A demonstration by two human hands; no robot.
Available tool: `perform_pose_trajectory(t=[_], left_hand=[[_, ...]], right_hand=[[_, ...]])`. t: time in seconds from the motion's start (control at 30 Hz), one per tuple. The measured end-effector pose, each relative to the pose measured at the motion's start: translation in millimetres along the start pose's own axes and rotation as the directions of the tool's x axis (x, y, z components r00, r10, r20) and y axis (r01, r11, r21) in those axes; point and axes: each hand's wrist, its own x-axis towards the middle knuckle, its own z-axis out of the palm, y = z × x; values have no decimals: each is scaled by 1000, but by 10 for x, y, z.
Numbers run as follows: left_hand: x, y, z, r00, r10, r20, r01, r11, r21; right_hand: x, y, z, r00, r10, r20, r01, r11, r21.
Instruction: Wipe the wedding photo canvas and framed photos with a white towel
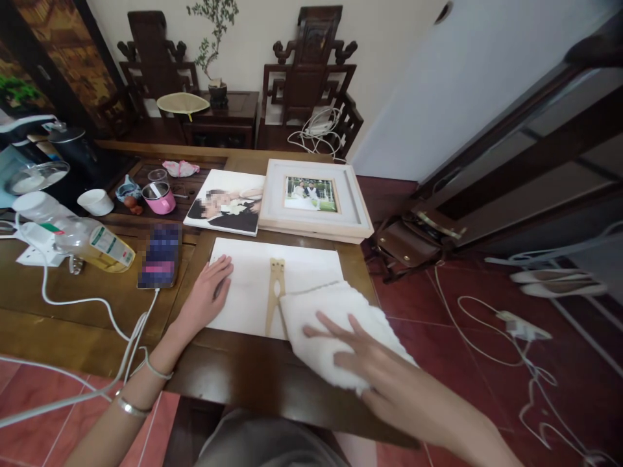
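A white board [253,279] lies face down on the wooden table [243,376], with a light wooden stand piece [275,292] fixed on its back. My left hand [204,298] lies flat and open on the board's left edge. My right hand [360,360] presses with spread fingers on a white cloth [331,318] that covers the board's right corner. Behind the board sit a white framed photo [314,198] and an unframed photo print [226,201].
A phone [160,254] on a white cable, a plastic bottle [92,243], a pink mug [159,198] and a white cup [96,201] stand at the left. Dark carved chairs [309,71] line the back wall. A brown bag [409,240] and cables lie on the red floor at right.
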Motion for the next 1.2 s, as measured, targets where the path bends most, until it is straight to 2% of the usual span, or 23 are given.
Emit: perform_pose_trajectory(t=[0.17, 0.23, 0.3, 0.4, 0.53, 0.63, 0.73, 0.87, 0.97, 1.07, 1.2], left_hand=[[-5, -2, -5, 1000, -22, 8, 22, 1000, -23], [-9, -7, -6, 1000, -21, 9, 21, 999, -29], [-12, -11, -5, 1000, -15, 7, 15, 999, -28], [-14, -13, 1, 1000, -13, 5, 13, 1000, -25], [-16, -14, 11, 1000, -11, -2, 11, 1000, -23], [-16, -22, 17, 1000, -9, 10, 9, 1000, -15], [-17, -32, 19, 1000, -7, 17, 8, 1000, -10], [-21, -43, 18, 1000, 1, 12, -1, 1000, -10], [-23, -47, 19, 1000, 3, 10, -3, 1000, -11], [-23, -44, 20, 1000, 5, 6, -5, 1000, -14], [-22, -28, 16, 1000, 7, 20, -7, 1000, -4]], right_hand=[[648, 427, 18, 978, 113, -178, -119, 993, -25], [896, 450, 45, 957, 171, -233, -187, 981, -48], [1035, 357, 92, 949, 191, -250, -215, 974, -75], [988, 74, 223, 970, 112, -217, -137, 985, -106], [655, -301, 426, 991, -73, -111, 67, 996, -54], [512, -371, 461, 988, -141, -65, 141, 990, -13], [617, -205, 363, 993, -98, -72, 96, 995, -30], [1042, 151, 154, 986, 9, -169, -25, 995, -96], [1356, 265, 78, 968, 95, -231, -128, 983, -129], [1472, 150, 154, 962, 125, -243, -168, 972, -164], [1236, -220, 395, 984, 4, -175, -34, 986, -166]])
